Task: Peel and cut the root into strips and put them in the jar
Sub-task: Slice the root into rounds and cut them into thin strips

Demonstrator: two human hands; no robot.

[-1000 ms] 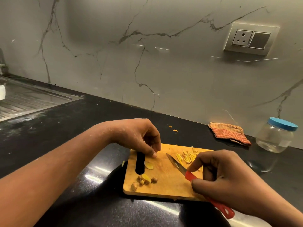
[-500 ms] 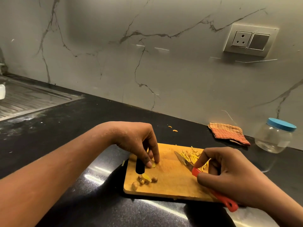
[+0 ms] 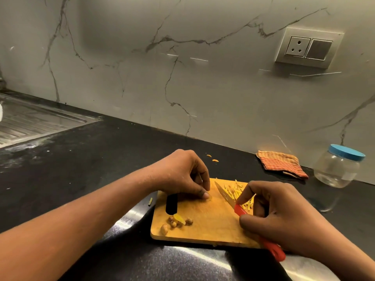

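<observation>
Counter: black speckled stone counter [image 3: 81, 179], glossy.
Board: rectangular wooden cutting board [image 3: 203, 230], slot handle at its left.
Jar: clear plastic jar [image 3: 336, 169], blue lid on, beyond the board's far right corner.
Right hand [image 3: 284, 216]: curled round the red-handled knife [image 3: 229, 199] at the board's right edge.
Left hand [image 3: 182, 175]: pins a thin yellow root slice [image 3: 209, 197] toward the board's far edge; I fear it skids and the blade nicks fingertips.
Strips: fine yellow strips [image 3: 233, 189], heaped at the board's far right.
</observation>
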